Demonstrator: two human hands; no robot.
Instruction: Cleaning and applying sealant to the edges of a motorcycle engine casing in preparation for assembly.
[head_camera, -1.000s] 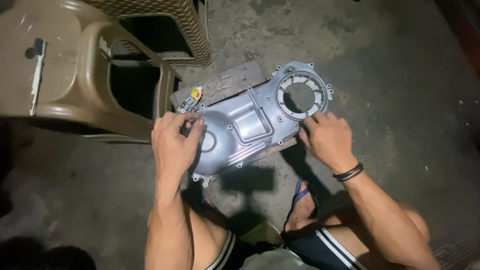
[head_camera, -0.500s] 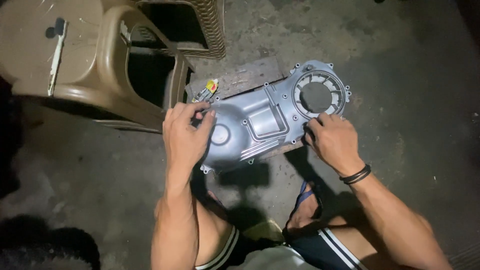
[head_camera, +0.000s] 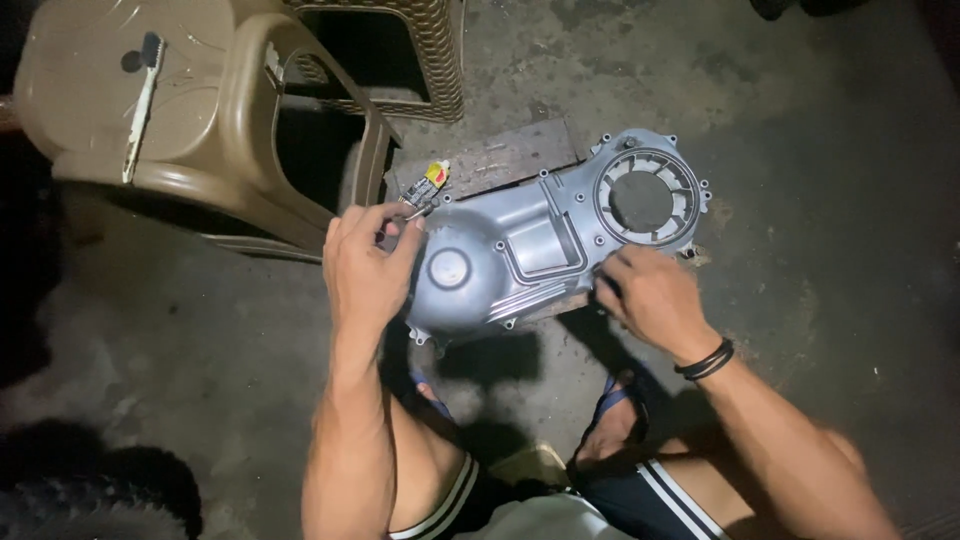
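The grey engine cover (head_camera: 530, 250) is being released: the left hand (head_camera: 365, 270) has slid off, pinching a small part (unclear), and the right hand (head_camera: 650, 297), curled, has drawn back to its lower edge.

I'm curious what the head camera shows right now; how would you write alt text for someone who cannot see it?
Seen from above, a crouching person's left hand and right hand grip opposite ends of a grey metal engine cover lying on a wooden board on a dark concrete floor. A small yellow tube lies by the left hand, and a brown plastic chair stands at upper left.
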